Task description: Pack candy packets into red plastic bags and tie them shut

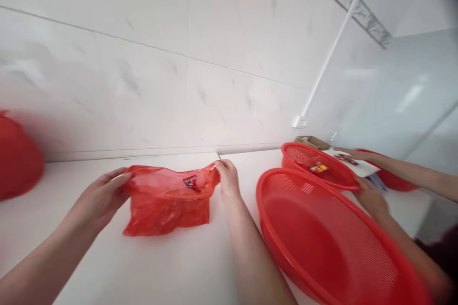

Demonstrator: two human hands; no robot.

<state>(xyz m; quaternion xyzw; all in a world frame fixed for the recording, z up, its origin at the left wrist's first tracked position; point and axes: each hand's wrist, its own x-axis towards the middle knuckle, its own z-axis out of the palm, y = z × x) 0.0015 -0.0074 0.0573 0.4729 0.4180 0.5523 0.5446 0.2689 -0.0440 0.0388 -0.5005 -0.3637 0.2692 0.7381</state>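
Note:
A thin red plastic bag (166,212) is stretched between my two hands above the white table, its mouth spread wide. My left hand (103,195) pinches the left end of its rim, and my right hand (228,178) pinches the right end. Inside the bag lies a small dark red packet (192,182) with white print. Whatever else is in the bag is blurred by the red film. Just right of my right forearm stands a large red plastic basket (304,248) with slotted sides.
Behind it is a smaller red basket (286,150) holding a few small packets. A co-worker's hands (370,195) are at that basket and above a white sheet (365,167). A cardboard box (315,142) sits by the tiled wall. At far left is a full red bag (17,162).

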